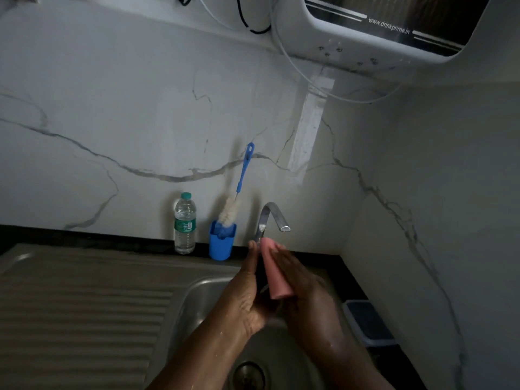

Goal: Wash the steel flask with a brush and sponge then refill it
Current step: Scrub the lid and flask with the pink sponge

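Holding: a pink flask [274,270] stands nearly upright between two hands above the sink basin [202,302], just below the tap spout [277,218].
Left hand [247,294]: fingers straight and pointing up, palm flat against the flask's left side.
Right hand [302,288]: laid over the flask's right side, fingers extended across it; both hands look wet.
Flask: tilted slightly, narrower end up by the tap, wider end down between the palms; in this dim light I cannot tell whether it is capped.
Bottle brush [237,192]: blue handle, white bristles, standing head-down in a blue holder [221,244] on the dark counter behind the sink, leaning on the marble wall.
Water bottle [185,223]: clear plastic, green cap, upright just left of the holder.
Drainboard [81,305]: ribbed steel, left of the basin.
Drain [249,375]: at the basin's bottom, between the forearms.
Purifier [394,29]: white unit mounted on the wall, top right.
Container [368,322]: dark-lidded, on the counter right of the sink.
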`<state>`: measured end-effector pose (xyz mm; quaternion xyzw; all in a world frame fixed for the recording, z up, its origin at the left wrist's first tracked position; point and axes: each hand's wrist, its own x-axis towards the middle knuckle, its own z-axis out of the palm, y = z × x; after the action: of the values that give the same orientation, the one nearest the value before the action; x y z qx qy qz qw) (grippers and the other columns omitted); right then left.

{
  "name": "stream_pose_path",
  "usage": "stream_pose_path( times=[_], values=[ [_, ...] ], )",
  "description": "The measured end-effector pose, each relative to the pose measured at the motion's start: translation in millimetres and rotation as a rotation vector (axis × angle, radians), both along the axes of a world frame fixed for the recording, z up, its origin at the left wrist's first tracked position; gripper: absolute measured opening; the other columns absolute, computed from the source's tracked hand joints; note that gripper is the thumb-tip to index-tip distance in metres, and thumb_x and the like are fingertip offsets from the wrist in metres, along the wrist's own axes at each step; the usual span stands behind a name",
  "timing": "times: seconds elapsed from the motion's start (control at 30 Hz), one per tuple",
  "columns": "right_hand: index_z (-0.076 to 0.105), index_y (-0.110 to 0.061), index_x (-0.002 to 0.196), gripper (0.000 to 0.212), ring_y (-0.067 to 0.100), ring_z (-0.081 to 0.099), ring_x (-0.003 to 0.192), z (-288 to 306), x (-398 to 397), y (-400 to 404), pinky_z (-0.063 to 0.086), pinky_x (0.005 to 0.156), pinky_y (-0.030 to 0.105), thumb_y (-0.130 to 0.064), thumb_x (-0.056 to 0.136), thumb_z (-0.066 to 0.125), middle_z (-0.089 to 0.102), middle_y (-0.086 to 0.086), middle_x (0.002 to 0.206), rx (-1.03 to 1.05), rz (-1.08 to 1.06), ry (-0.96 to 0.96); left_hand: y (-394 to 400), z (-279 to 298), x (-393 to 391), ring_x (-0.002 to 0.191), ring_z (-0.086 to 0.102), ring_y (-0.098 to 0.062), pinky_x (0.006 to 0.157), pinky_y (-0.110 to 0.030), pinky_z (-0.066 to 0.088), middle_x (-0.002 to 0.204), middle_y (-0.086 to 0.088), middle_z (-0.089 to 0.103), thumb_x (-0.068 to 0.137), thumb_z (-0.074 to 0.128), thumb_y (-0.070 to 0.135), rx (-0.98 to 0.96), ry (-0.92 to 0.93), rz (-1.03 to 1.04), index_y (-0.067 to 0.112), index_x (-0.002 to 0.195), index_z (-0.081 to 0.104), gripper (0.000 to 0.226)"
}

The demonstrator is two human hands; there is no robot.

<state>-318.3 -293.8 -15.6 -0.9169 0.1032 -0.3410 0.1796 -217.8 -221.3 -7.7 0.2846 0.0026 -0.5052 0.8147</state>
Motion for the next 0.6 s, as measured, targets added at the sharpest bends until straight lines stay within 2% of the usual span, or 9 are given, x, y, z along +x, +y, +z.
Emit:
stream_pose_path(
  times=[0.07, 0.1, 0.17, 0.23, 0.3, 0.4, 0.5, 0.6],
  values=[
    [0.021, -0.06, 0.14, 0.082, -0.004, 0.031, 0.138, -15.1, 0.8, 11.6, 0.025, 0.106, 0.004, -0.011, 0.081, 0.05, 0.029, -0.022, 0.152, 0.019, 0.042, 0.048, 2.9, -0.7, 8.2, 0.084, 0.065, -0.034, 0.065, -0.044, 0.059, 0.092, -0.023, 0.067, 0.087, 0.056, 0.057, 0.078, -0.025, 0.064, 0.001, 0.115, 0.063, 0.063],
    [0.015, -0.066, 0.137, 0.081, -0.006, 0.028, 0.138, -22.9, -1.1, 14.2, 0.027, 0.105, 0.005, -0.017, 0.082, 0.046, 0.024, -0.026, 0.152, -0.005, 0.05, 0.087, 5.6, -2.5, 14.8, 0.081, 0.063, -0.034, 0.068, -0.045, 0.057, 0.086, -0.023, 0.065, 0.088, 0.055, 0.056, 0.12, -0.04, 0.111, -0.001, 0.109, 0.062, 0.062],
    [0.005, -0.074, 0.131, 0.085, -0.006, 0.023, 0.138, -33.3, -6.6, 11.4, 0.034, 0.105, 0.015, -0.022, 0.083, 0.051, 0.016, -0.031, 0.151, -0.092, 0.073, 0.18, 12.9, -6.7, 25.2, 0.076, 0.061, -0.032, 0.073, -0.045, 0.054, 0.075, -0.018, 0.063, 0.086, 0.058, 0.055, 0.151, -0.056, 0.189, 0.002, 0.095, 0.062, 0.054],
    [0.004, -0.076, 0.128, 0.084, -0.003, 0.024, 0.14, -33.8, -8.9, 4.6, 0.038, 0.107, 0.023, -0.024, 0.084, 0.053, 0.018, -0.029, 0.152, -0.126, 0.074, 0.238, 20.0, -14.4, 32.2, 0.07, 0.06, -0.024, 0.067, -0.037, 0.053, 0.072, -0.012, 0.063, 0.082, 0.064, 0.055, 0.193, -0.076, 0.25, 0.007, 0.09, 0.061, 0.048],
    [0.012, -0.071, 0.132, 0.077, 0.002, 0.03, 0.14, -29.4, -6.8, 1.4, 0.04, 0.105, 0.024, -0.023, 0.085, 0.049, 0.024, -0.025, 0.153, -0.09, 0.053, 0.27, 27.9, -21.4, 33.8, 0.072, 0.061, -0.019, 0.063, -0.031, 0.049, 0.078, -0.008, 0.067, 0.081, 0.066, 0.055, 0.301, -0.205, 0.269, 0.014, 0.093, 0.064, 0.043],
    [0.021, -0.059, 0.14, 0.074, 0.0, 0.034, 0.136, -22.0, 0.5, 6.0, 0.041, 0.095, 0.017, -0.013, 0.089, 0.048, 0.022, -0.031, 0.151, -0.083, 0.041, 0.275, 45.0, -34.0, 35.8, 0.071, 0.065, -0.014, 0.06, -0.026, 0.051, 0.082, -0.005, 0.071, 0.078, 0.073, 0.037, 0.378, -0.453, 0.267, 0.014, 0.092, 0.068, 0.027],
    [0.014, -0.056, 0.144, 0.077, 0.002, 0.038, 0.134, -19.9, 14.2, 22.8, 0.043, 0.092, 0.019, -0.011, 0.091, 0.047, 0.018, -0.027, 0.154, -0.095, 0.059, 0.313, 70.7, -54.7, 40.8, 0.083, 0.066, -0.018, 0.073, -0.032, 0.055, 0.098, -0.014, 0.071, 0.067, 0.081, 0.027, 0.446, -0.634, 0.372, 0.006, 0.102, 0.067, 0.043],
    [0.009, -0.06, 0.141, 0.079, 0.001, 0.041, 0.131, -25.6, 35.3, 50.2, 0.038, 0.088, 0.013, -0.01, 0.092, 0.046, 0.019, -0.028, 0.153, -0.085, 0.149, 0.335, 106.8, -63.8, 44.0, 0.092, 0.064, -0.012, 0.077, -0.023, 0.049, 0.105, -0.004, 0.068, 0.073, 0.084, 0.019, 0.631, -0.75, 0.511, 0.015, 0.11, 0.063, 0.043]
  ],
)
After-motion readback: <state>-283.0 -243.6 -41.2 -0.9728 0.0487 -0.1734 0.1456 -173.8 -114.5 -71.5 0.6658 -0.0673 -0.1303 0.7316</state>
